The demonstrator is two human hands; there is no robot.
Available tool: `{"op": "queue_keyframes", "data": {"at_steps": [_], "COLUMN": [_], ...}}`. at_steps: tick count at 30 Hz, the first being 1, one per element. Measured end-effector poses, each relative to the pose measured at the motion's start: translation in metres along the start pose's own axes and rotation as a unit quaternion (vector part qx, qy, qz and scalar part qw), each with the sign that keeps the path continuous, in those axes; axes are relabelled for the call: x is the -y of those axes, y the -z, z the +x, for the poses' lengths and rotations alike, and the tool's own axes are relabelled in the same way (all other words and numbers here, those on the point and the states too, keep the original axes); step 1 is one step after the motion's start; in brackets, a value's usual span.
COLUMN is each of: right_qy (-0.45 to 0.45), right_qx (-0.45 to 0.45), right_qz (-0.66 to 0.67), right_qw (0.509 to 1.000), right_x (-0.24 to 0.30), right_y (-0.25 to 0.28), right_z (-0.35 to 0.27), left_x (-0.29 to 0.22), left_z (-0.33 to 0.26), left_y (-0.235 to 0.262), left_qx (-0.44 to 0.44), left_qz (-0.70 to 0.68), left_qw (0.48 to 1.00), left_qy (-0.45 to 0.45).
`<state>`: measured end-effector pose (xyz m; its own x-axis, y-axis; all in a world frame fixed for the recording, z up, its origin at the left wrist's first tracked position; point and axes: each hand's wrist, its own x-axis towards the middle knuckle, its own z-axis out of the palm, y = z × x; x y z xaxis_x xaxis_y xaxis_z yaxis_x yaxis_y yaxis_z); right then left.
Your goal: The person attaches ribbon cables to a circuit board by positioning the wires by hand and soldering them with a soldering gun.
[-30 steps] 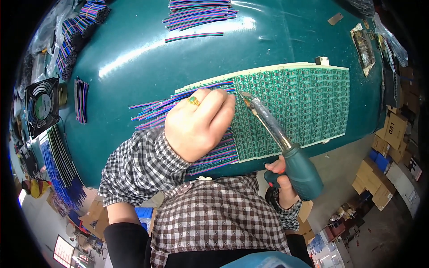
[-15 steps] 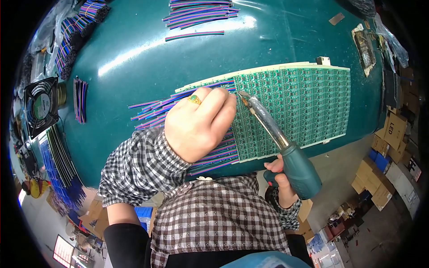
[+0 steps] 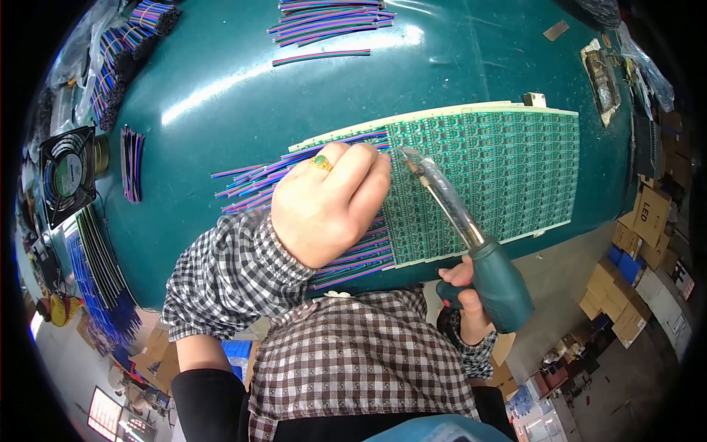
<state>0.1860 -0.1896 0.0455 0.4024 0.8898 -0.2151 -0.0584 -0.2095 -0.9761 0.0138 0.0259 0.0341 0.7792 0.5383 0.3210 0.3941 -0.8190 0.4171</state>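
A green circuit board panel (image 3: 486,177) lies on the table, with rows of striped ribbon wires (image 3: 250,180) running out from its left edge. My left hand (image 3: 331,202), a ring on one finger, is closed over these wires at that edge. Its fingers pinch a wire end against the board, though the fingertips are partly hidden. From the right, my right hand (image 3: 471,302) grips the dark green handle of a soldering gun (image 3: 502,287). The gun's metal barrel slants up and left over the panel, and its tip is just right of my left fingertips, slightly apart from them.
At the far side lies a stack of striped wires (image 3: 331,26), with one single wire nearer. A black fan (image 3: 68,177) stands at the left edge, beside a small wire bundle (image 3: 132,166). More wires (image 3: 103,272) hang at the near left. A worn block (image 3: 600,82) sits far right.
The soldering gun has shifted slightly right, its tip drawing away from my left fingertips. My right hand moved with it; my left hand has stayed in place.
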Motion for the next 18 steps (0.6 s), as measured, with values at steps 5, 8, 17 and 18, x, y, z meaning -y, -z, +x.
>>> {"op": "queue_keyframes", "data": {"at_steps": [5, 8, 17, 18], "right_qy": [-0.019, -0.077, -0.04, -0.04], "right_qx": [-0.014, -0.035, 0.005, 0.006], "right_qz": [0.011, 0.049, -0.012, -0.012], "right_qw": [1.0, 0.995, 0.999, 0.999], "right_x": [0.008, 0.021, 0.003, 0.004], "right_y": [-0.002, -0.012, -0.002, -0.003], "right_z": [0.002, 0.008, 0.0, 0.0], "left_x": [0.0, 0.0, 0.0, 0.0], "left_z": [0.0, 0.0, 0.001, 0.0], "left_y": [0.0, 0.0, -0.002, -0.001], "left_qx": [0.001, -0.002, -0.001, -0.001], "left_qz": [0.002, 0.003, 0.002, 0.003], "left_qw": [1.0, 1.0, 1.0, 1.0], "left_qy": [0.002, 0.0, 0.002, 0.003]}}
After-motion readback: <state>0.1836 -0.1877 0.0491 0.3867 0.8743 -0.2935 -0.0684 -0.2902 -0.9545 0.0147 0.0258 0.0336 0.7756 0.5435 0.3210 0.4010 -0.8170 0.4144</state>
